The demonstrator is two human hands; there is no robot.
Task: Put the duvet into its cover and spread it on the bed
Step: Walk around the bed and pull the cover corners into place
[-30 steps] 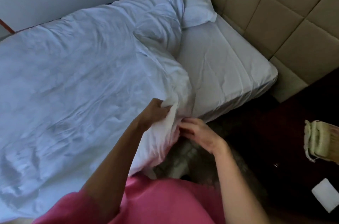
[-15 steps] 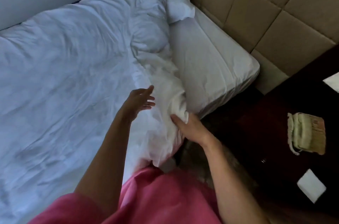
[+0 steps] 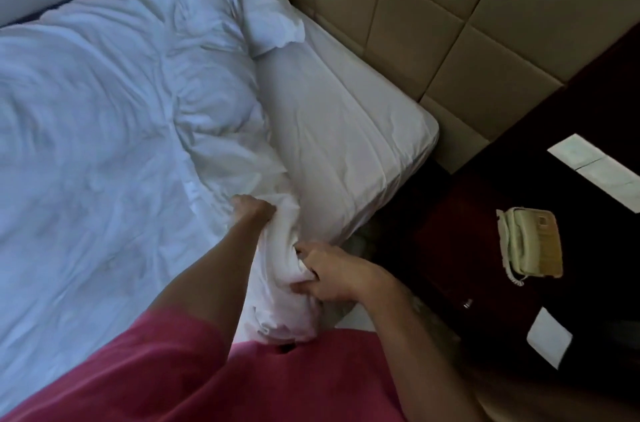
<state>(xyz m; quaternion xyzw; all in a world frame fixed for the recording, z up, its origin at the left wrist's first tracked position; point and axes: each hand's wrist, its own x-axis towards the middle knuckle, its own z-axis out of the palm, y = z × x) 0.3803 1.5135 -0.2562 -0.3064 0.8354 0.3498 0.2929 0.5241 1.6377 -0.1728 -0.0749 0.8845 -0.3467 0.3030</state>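
Both fists clamp my bunched duvet (image 3: pixel 104 144) corner: left hand (image 3: pixel 252 210), right hand (image 3: pixel 332 272) | bunch runs bed (image 3: pixel 346 131) edge toward me

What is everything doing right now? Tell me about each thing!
duvet: crumpled, spread over most of the bed
duvet corner: bunched up, gripped by both hands
left hand: closed on the corner
right hand: closed on the corner
pillow: lying at the headboard
sheet: uncovered near the headboard
phone: handset on its cradle
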